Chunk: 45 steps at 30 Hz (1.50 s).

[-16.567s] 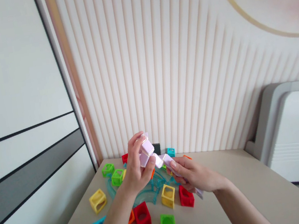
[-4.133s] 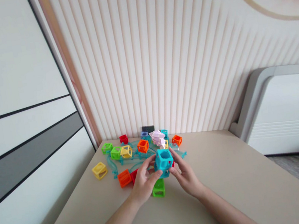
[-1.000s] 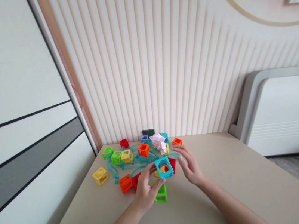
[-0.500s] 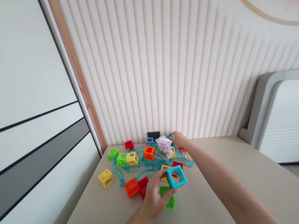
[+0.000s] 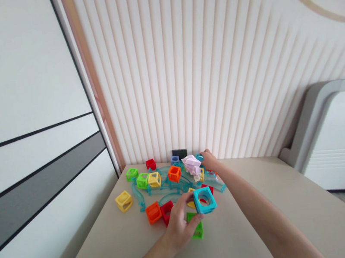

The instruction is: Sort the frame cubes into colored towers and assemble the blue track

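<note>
My left hand (image 5: 181, 225) grips a turquoise cube block (image 5: 204, 200) with a round hole, holding it up above the table between thumb and fingers. Under it lie a green cube (image 5: 195, 226), a yellow cube and a red cube, each partly covered. At the back, my right hand (image 5: 209, 158) closes on a clear teal piece (image 5: 199, 157), whose full shape is hidden. Just left of that hand is a pale lilac faceted object (image 5: 192, 165). An orange-red piece shows partly below the right wrist.
Clear teal track pieces (image 5: 165, 187) spread across the table (image 5: 107, 252). Among them stand an orange cube (image 5: 174, 174), a yellow cube (image 5: 124, 201) and several others. A black object (image 5: 180, 153) rests by the ribbed wall (image 5: 150, 71). A white cabinet (image 5: 21, 83) borders the left.
The view has shifted slightly, so everything sits a little further right. The teal piece at my right hand shows more plainly. My left hand still holds the turquoise cube.
</note>
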Motion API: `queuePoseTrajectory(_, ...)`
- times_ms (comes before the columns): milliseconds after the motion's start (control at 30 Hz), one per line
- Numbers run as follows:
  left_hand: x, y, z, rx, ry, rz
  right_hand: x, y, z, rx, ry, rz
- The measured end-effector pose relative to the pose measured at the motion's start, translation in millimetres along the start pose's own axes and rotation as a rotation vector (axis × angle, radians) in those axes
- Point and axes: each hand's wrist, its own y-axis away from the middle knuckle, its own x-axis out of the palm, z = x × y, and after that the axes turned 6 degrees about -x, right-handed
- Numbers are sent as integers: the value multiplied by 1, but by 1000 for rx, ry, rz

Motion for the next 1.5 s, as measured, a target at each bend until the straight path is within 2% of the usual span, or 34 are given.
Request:
queuePoseTrajectory(333,0,0,-1,-18,23,19,6,19,-2,-13,-217,-220)
queuePoseTrajectory(633,0,-1,-3,-172,103,2,-19,56,14,15,-512,-577)
queuePoseTrajectory(700,0,-1,-3,-186,114,-15,-26,72,25,3,-640,-629)
queuePoseTrajectory(733,0,-2,-3,-177,112,-28,-29,81,31,-15,-784,-658)
queuePoseTrajectory(800,0,-2,-3,-129,82,-65,-35,100,48,-77,-1066,-678)
queuePoseTrajectory(867,0,-3,-3,-57,11,-126,-38,121,66,-153,-1216,-684)
queuePoseTrajectory(1000,-2,-6,-3,81,-153,-276,-33,157,95,-201,-1338,-652)
queuePoseTrajectory(1100,-5,-8,-1,147,-241,-348,-21,173,105,-236,-1412,-616)
queuePoseTrajectory(1233,-6,-9,1,176,-323,-378,-6,185,109,-229,-1424,-586)
queuePoseTrajectory(1500,-5,-9,-2,209,-385,-331,6,192,112,-205,-1521,-541)
